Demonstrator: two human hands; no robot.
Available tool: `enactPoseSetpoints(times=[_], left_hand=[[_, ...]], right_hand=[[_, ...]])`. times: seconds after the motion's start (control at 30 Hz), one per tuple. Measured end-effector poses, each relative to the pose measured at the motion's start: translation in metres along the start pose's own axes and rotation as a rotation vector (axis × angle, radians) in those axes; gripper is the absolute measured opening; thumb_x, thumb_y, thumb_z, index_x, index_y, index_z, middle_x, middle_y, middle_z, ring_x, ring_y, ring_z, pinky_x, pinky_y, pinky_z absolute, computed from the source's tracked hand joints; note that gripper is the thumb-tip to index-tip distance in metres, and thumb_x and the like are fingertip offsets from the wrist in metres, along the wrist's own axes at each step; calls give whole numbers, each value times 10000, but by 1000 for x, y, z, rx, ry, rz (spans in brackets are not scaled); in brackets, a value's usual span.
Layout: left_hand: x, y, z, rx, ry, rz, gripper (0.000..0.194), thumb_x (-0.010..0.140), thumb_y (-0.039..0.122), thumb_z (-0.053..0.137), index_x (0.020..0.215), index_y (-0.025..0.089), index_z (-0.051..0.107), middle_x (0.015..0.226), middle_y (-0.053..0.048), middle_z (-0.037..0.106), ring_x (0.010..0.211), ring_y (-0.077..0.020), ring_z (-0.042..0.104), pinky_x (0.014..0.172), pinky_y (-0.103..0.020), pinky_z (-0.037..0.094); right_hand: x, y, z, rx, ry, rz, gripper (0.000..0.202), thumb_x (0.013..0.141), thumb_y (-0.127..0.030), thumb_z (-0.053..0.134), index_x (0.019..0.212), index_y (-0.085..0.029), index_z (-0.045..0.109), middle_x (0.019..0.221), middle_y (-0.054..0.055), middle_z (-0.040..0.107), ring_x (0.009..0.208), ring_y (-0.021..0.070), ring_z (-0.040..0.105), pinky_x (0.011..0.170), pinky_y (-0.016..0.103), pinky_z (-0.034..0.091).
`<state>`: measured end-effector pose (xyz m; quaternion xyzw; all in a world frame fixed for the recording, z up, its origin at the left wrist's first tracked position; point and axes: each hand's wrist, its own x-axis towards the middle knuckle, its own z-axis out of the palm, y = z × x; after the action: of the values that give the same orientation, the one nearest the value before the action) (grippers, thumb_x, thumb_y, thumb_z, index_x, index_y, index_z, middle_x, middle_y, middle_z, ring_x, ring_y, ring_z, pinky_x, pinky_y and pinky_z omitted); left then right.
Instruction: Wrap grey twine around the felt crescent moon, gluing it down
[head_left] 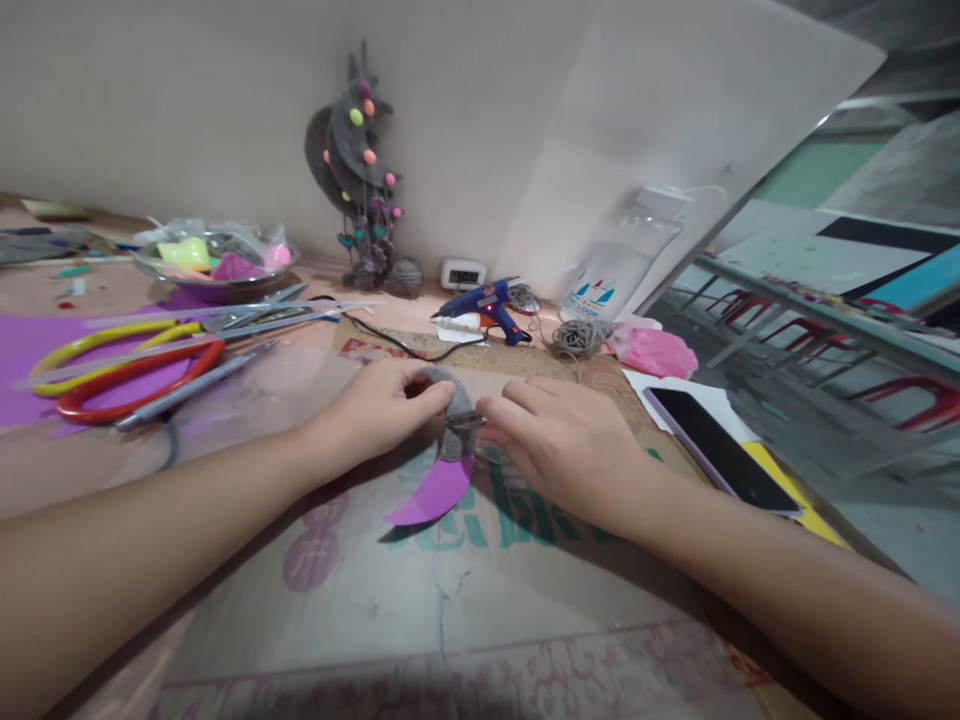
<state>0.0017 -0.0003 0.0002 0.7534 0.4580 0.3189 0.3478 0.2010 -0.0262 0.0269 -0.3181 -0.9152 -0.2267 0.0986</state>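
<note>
Head view: the left hand (pixel 382 405), grip narrow, holds the upper end of a purple crescent (pixel 435 492) over cardboard (pixel 300 630); the right hand's (pixel 574 440) grip pinches grey yarn (pixel 456 444) beside it. Wrapping looks partly done: upper part covered, lower tip bare.

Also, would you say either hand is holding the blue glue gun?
No, the glue gun lies beyond the curved piece, where the left hand and right hand are.

Flat cardboard (pixel 322 625) gave open room at six o'clock. Scissors (pixel 206 362) obstructed nine to ten, the glue gun (pixel 489 306) and black cord (pixel 431 359) eleven to twelve, the phone (pixel 724 450) three.
</note>
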Motion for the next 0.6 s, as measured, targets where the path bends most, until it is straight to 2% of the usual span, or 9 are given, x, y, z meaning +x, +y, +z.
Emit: enactPoseSetpoints(times=[0.43, 0.6], left_hand=[[1, -2, 0, 14, -18, 28, 296, 809, 288, 430, 576, 167, 567, 553, 13, 596, 557, -130, 525, 528, -233, 360], [2, -2, 0, -11, 17, 21, 315, 821, 311, 440, 572, 169, 571, 547, 13, 601, 582, -138, 535, 570, -238, 376]], right_hand=[[-2, 2, 4, -39, 6, -28, 217, 926, -269, 417, 844, -181, 598, 694, 15, 556, 604, 128, 451, 544, 294, 218], [-2, 8, 8, 103, 64, 90, 240, 931, -312, 408, 912, -165, 597, 752, 38, 624, 671, 144, 532, 576, 265, 301]])
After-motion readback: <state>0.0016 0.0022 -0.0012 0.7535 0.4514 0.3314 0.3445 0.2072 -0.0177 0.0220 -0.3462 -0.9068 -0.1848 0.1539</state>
